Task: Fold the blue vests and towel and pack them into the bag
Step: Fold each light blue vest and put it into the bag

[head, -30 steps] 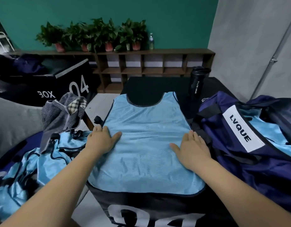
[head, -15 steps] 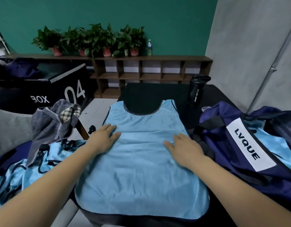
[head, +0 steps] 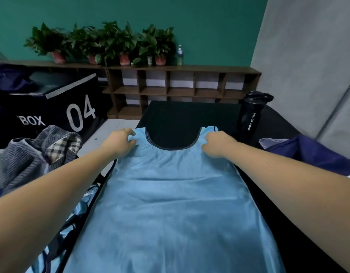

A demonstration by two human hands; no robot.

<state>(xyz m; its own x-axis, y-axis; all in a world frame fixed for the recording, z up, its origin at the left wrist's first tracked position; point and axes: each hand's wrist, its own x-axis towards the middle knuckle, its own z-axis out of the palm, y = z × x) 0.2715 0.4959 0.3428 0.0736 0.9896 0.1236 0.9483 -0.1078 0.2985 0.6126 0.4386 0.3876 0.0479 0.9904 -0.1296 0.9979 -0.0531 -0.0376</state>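
Note:
A light blue vest [head: 170,203] with dark trim lies spread flat on a black padded box [head: 182,115], neck opening at the far end. My left hand [head: 119,143] pinches the vest's left shoulder strap. At the right shoulder strap my right hand [head: 217,144] has its fingers curled round the cloth. More blue vests [head: 79,211] lie crumpled at the lower left. A striped grey towel [head: 32,154] is heaped on the left. Only a corner of the navy bag [head: 308,152] shows at the right edge.
A black sport bottle [head: 251,113] stands on the box's far right corner, close to my right hand. Another black box marked BOX 04 [head: 52,107] sits at the left. A wooden shelf [head: 180,83] with potted plants runs along the green wall.
Both hands slid from the vest's middle up to its shoulder straps and closed on them. My view leaned forward, so the bag has mostly left the frame.

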